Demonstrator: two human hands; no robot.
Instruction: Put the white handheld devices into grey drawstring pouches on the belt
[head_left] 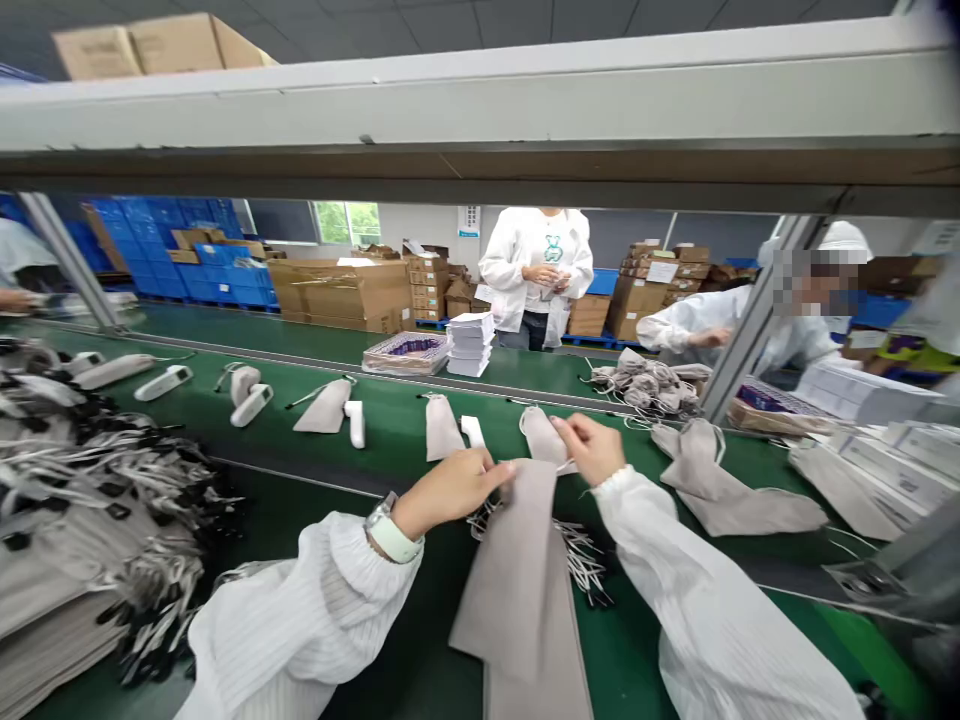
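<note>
So the left hand [454, 488] has a flat grey pouch [517, 560] pinched by its top edge, hanging right below the grip. Looks mid-batch to me: there's a big pile of pouches [67, 540] left of the grip, and white devices [356, 425] lie outside, ahead-left. Can't tell if the right hand [596, 450] is gripping anything. The pouch's opening is hard to make out, and its bottom's cut off or overlapped.

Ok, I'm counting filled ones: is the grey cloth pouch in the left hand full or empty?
Apparently empty: the grey cloth pouch looks flat below the left hand, without bulges.
</note>
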